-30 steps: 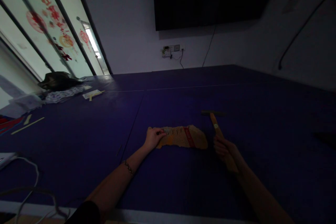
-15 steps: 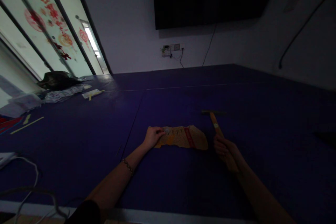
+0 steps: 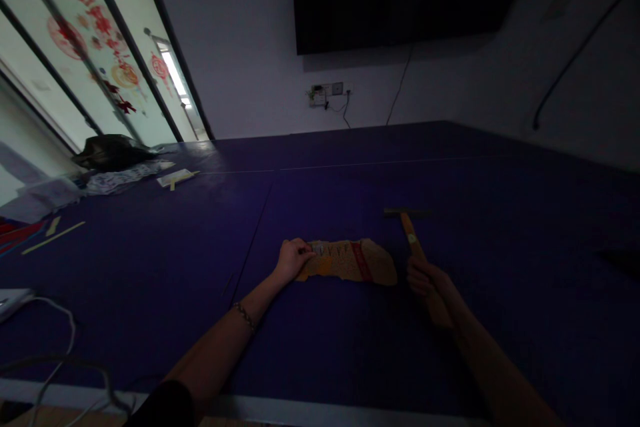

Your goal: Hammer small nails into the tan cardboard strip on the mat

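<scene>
A tan, speckled piece shaped like a shoe sole [image 3: 345, 261] lies flat on the purple table, with a red band across it, an orange patch and a row of dark marks near its upper edge. At its left end my left hand [image 3: 294, 260] is closed, thumb and finger pinched on the piece beside a small pale spot; any smaller thing between the fingertips is too dim to make out. My right hand [image 3: 427, 278] is wrapped round the wooden handle of a hammer [image 3: 411, 232]. The hammer's narrow metal head points away from me, to the right of the piece and apart from it.
The purple table [image 3: 320, 340] reaches back to the wall. At far left are a black bag [image 3: 113, 151], a crumpled patterned bundle [image 3: 120, 177], a white packet [image 3: 175, 177] and a yellow strip [image 3: 53, 238]. White cables [image 3: 70, 327] run along the near left edge.
Almost nothing differs. Both hands, the hammer and the sole-shaped piece keep their places, with only a very slight shift of the view.
</scene>
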{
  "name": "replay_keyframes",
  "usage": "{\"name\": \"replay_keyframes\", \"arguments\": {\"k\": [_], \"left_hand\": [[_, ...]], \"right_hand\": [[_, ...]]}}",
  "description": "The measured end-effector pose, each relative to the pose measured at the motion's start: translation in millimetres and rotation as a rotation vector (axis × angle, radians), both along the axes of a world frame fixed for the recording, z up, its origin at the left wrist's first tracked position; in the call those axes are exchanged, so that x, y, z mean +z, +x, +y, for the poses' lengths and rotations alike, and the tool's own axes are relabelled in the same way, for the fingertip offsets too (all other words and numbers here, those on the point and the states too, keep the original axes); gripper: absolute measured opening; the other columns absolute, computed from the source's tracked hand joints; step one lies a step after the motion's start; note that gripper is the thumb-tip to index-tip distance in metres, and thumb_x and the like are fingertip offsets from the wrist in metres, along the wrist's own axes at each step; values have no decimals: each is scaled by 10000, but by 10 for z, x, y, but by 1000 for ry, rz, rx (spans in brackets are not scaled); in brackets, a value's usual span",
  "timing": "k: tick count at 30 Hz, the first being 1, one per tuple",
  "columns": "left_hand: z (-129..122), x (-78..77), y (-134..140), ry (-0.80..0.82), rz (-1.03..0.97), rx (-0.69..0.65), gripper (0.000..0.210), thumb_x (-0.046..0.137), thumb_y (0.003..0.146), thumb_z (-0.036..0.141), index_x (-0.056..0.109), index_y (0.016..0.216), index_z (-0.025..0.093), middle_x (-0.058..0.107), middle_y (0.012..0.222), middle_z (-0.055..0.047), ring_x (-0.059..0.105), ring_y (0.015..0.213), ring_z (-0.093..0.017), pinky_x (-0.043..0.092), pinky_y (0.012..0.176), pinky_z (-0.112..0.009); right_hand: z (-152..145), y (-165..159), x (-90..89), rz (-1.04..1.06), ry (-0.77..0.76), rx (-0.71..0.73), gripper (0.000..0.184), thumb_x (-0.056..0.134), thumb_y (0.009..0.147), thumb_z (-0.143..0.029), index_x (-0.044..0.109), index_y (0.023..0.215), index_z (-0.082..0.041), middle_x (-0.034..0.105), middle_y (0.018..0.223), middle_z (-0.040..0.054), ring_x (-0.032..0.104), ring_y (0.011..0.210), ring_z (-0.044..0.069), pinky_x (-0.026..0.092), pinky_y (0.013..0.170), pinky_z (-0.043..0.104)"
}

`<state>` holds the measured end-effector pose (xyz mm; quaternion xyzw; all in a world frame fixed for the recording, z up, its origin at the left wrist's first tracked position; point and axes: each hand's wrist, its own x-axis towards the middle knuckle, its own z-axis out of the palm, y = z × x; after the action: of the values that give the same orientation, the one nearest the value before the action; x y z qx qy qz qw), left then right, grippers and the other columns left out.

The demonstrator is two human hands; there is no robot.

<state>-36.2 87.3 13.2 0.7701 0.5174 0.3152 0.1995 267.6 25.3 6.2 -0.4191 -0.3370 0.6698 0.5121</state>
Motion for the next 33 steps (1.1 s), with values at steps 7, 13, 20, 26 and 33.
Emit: {"name": "replay_keyframes", "arguments": {"k": [7,13,20,26,33], "left_hand": [[44,-41,-2,-8,-38,-13,103,675,661,202,642,577,152,592,622,7,536,611,-101,390,605,-213],[56,-79,11,-15,-52,2,131,674,665,238,643,574,150,574,597,12,513,572,-93,377,557,-203],[64,-90,37,-18,-71,22,133,685,649,259,645,588,149,582,604,12,530,594,-102,385,563,-203],[47,-86,47,-36,-69,53,145,671,656,272,647,605,139,591,607,8,526,587,-112,375,562,-218],[82,-107,46,-71,-75,72,132,681,636,252,648,593,131,582,590,14,516,580,-104,355,556,-208]], "right_hand": [[-490,-479,542,-330,66,-75,329,593,670,-476,418,568,-216,358,352,-98,254,237,41,240,238,192],[-877,-1146,921,-864,129,89,194,574,610,-283,449,483,-206,395,404,-54,346,358,75,233,345,224],[-881,-1385,777,-1120,162,44,179,522,612,-237,434,456,-224,475,425,-20,391,394,106,247,421,258],[-900,-1411,813,-1202,156,76,176,502,633,-219,426,474,-221,522,490,15,432,444,126,275,449,265],[-893,-1473,831,-1264,176,89,139,473,670,-228,470,535,-197,544,528,15,455,488,130,294,488,263]]}}
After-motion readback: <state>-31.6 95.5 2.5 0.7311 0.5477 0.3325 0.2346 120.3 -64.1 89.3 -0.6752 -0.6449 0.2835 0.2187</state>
